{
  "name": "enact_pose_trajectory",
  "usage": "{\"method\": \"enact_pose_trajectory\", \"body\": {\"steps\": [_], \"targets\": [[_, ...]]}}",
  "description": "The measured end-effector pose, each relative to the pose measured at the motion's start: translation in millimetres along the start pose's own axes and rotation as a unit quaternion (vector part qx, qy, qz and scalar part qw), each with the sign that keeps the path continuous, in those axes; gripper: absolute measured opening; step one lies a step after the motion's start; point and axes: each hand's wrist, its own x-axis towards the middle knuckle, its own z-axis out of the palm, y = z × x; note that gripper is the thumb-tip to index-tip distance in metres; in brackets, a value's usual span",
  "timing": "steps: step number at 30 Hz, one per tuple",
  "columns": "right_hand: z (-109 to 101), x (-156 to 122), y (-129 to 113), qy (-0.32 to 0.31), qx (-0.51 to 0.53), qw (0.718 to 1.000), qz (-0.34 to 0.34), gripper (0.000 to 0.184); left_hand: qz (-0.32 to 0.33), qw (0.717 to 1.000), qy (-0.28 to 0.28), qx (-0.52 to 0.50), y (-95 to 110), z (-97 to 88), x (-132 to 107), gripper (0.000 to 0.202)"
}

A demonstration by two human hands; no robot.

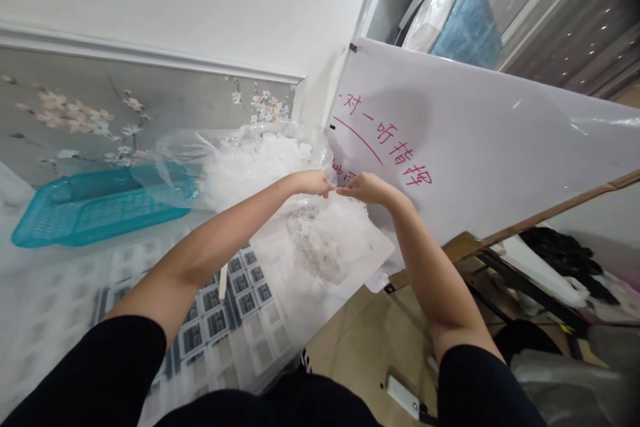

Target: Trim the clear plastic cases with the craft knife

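Over the table, my left hand (pixel 312 181) and my right hand (pixel 365 187) meet fingertip to fingertip. Both are closed in a pinch; whatever sits between the fingers is too small to make out. Behind my left hand lies a clear plastic bag (pixel 180 150) with a heap of small white translucent pieces (pixel 265 160) in it. Just below the hands is a second heap of whitish, clear pieces (pixel 340 237), loose near the table's right corner. Single pieces cannot be told apart there.
A teal plastic basket (pixel 95 223) stands at the left against the wall. A pale flat stick (pixel 223 281) lies on the patterned table cover (pixel 250 333). The whiteboard (pixel 480 147) with red writing leans close on the right. A white phone-like object (pixel 403 395) is on the floor.
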Motion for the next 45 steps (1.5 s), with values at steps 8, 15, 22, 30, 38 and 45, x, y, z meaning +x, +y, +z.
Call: {"method": "enact_pose_trajectory", "body": {"steps": [8,15,22,30,38,45], "targets": [[7.7,-3.7,-9.1,0.053,-0.001,0.998,0.019,0.034,0.043,0.998,0.029,-0.047,-2.3,5.3,-5.6,0.032],[20.1,-0.8,-7.1,0.042,0.021,0.999,0.015,0.03,0.083,0.976,0.028,-0.199,-14.6,8.7,-18.1,0.025],[31.9,-2.6,-15.0,0.017,-0.058,0.994,0.096,0.029,0.092,0.978,-0.011,-0.184,-38.9,3.8,-70.9,0.048],[86.5,-41.6,-76.2,-0.033,0.092,0.991,-0.093,0.029,-0.108,0.979,0.133,-0.106,-165.0,11.5,-233.9,0.025],[231.7,-15.6,-183.0,-0.148,0.032,0.941,-0.304,0.05,-0.314,0.861,0.306,0.258,-331.3,26.7,-399.5,0.059],[265.3,-8.1,-194.4,-0.122,0.058,0.943,-0.304,0.025,-0.34,0.816,0.373,0.283,-341.3,21.5,-407.1,0.063]]}}
